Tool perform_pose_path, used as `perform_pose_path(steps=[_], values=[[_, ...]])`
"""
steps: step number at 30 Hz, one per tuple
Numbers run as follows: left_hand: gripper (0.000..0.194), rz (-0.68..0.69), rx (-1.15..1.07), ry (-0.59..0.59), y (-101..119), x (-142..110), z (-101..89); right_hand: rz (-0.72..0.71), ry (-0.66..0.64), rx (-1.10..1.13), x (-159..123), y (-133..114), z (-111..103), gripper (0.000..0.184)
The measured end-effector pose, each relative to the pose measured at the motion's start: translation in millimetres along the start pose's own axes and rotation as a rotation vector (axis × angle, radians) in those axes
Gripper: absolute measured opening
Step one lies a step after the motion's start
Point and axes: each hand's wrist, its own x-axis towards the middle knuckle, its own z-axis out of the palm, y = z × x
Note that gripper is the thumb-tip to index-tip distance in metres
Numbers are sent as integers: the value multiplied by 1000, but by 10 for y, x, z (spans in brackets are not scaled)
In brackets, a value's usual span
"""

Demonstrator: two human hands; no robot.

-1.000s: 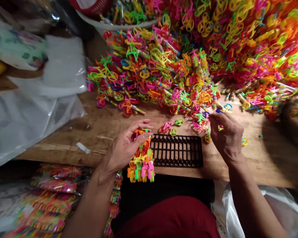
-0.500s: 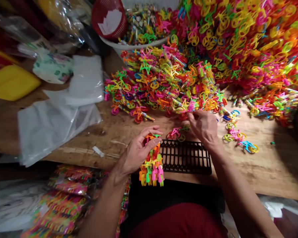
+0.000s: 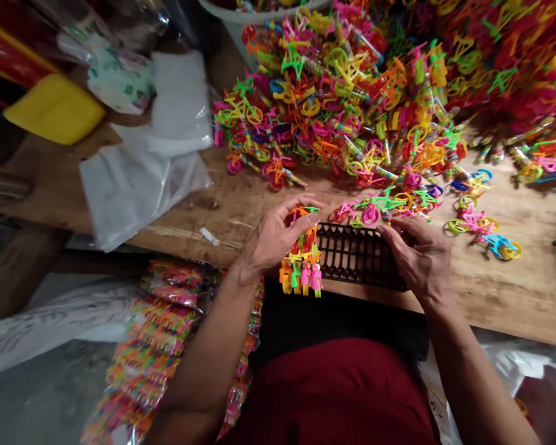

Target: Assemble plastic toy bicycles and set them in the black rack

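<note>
My left hand (image 3: 273,238) is closed round a stack of small plastic toy bicycles (image 3: 302,259) in orange, green, yellow and pink, held at the left end of a black slotted rack (image 3: 352,256) on the wooden table (image 3: 514,290). My right hand (image 3: 419,253) rests over the rack's right end with its fingers curled; what they hold, if anything, is hidden. Loose toy bicycles (image 3: 375,210) lie just beyond the rack. A big heap of the same toys (image 3: 352,93) covers the back of the table.
White plastic bags (image 3: 139,179) lie on the table's left part, with a yellow object (image 3: 55,111) beyond them. Packed bags of the toys (image 3: 152,346) sit below the table edge at my left. A few loose bicycles (image 3: 486,232) lie at the right.
My right hand drew back from the heap to the rack's right end, and several loose bicycles now lie just beyond the rack. The left hand kept its stack. The view shifted.
</note>
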Motion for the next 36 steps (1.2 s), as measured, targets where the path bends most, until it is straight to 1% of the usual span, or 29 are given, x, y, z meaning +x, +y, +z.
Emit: perform_pose_path(steps=[1,3,5,7,9,13,16,19,22,25,29,31,33,36], values=[[36,-1,3,5,0,-4,3,0,4,0,-12,10,9,19],[33,-2,2,6,-3,-14,9,52,-8,20,-36,17,22,21],[32,6,0,-2,-3,-20,7,117,-49,57,-72,1,38,24],[32,11,17,-10,8,-18,-10,114,-112,59,-115,-44,66,24],[35,11,41,-17,32,-6,-40,38,-144,6,-146,-112,113,19],[35,46,77,-16,67,41,-92,-178,-154,-78,-129,-245,263,3],[28,82,122,-37,27,71,-82,-316,-145,-107,-60,-283,411,5],[24,109,99,-49,-38,83,-46,-374,-174,-105,3,-271,547,7],[25,145,35,-64,-71,84,-23,-381,-210,-50,26,-255,651,11],[27,158,-7,-86,-66,79,-19,-341,-243,10,30,-263,717,15],[30,126,-28,-79,-41,56,-14,-304,-307,62,54,-303,730,15],[31,105,-42,-92,-30,44,-10,-295,-317,77,66,-321,721,16],[32,81,-53,-105,-25,38,-6,-306,-315,65,68,-325,723,16],[33,63,-69,-90,-25,40,-5,-344,-298,-38,43,-296,766,13]])
